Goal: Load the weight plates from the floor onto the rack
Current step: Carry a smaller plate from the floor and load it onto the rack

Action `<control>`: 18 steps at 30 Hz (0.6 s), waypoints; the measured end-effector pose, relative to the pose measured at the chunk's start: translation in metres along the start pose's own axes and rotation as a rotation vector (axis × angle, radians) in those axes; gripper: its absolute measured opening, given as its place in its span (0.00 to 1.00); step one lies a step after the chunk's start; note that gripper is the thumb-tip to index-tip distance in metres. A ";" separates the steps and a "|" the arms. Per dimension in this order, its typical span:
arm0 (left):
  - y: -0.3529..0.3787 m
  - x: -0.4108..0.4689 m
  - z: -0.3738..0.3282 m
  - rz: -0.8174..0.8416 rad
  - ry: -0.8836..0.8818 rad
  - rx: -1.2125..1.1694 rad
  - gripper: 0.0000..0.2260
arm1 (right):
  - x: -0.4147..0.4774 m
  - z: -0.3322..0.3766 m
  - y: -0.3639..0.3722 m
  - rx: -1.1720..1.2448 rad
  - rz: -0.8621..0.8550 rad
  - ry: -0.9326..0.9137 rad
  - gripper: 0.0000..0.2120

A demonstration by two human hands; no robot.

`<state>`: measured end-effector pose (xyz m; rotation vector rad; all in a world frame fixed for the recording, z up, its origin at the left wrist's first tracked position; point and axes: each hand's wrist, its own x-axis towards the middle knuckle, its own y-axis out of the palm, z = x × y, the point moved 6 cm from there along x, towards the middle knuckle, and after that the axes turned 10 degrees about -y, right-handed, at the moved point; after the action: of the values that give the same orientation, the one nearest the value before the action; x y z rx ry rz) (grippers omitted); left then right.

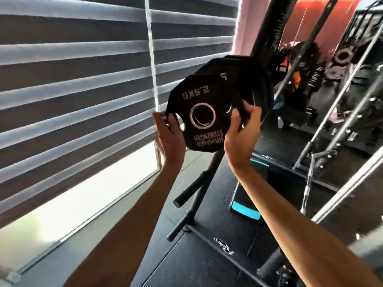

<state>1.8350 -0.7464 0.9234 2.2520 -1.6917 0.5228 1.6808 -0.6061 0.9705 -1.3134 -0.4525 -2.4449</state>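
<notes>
2.5 kg plate [202,112] | gripped between left hand [170,139] | right hand [241,133]

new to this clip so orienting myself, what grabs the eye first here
A small black weight plate marked 2.5KG, held upside down at centre frame, with the left hand and right hand gripping its edges. Right behind it are bigger black plates by the rack, with a bare peg lower down. Striped window blinds fill the whole left side.

The larger plates [240,77] were partly covered by the 2.5 kg plate [196,94]; whether that plate was seated on the rack [266,27] could not be told; the equipment [342,65] at right was blurred.
</notes>
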 end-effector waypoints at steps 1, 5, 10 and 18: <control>0.005 0.003 0.004 0.006 0.000 -0.003 0.10 | 0.000 0.000 0.000 -0.014 0.005 -0.023 0.10; 0.025 0.016 0.022 0.052 -0.004 -0.004 0.07 | 0.001 0.003 0.000 -0.196 0.031 -0.170 0.08; 0.048 0.014 0.018 0.202 -0.048 -0.110 0.10 | 0.011 0.002 -0.003 -0.394 0.037 -0.227 0.08; 0.078 0.017 0.015 0.338 -0.093 -0.212 0.10 | 0.032 -0.022 -0.010 -0.478 0.107 -0.182 0.17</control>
<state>1.7665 -0.7886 0.9178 1.8801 -2.0818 0.2935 1.6435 -0.6106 0.9843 -1.7032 0.1762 -2.4396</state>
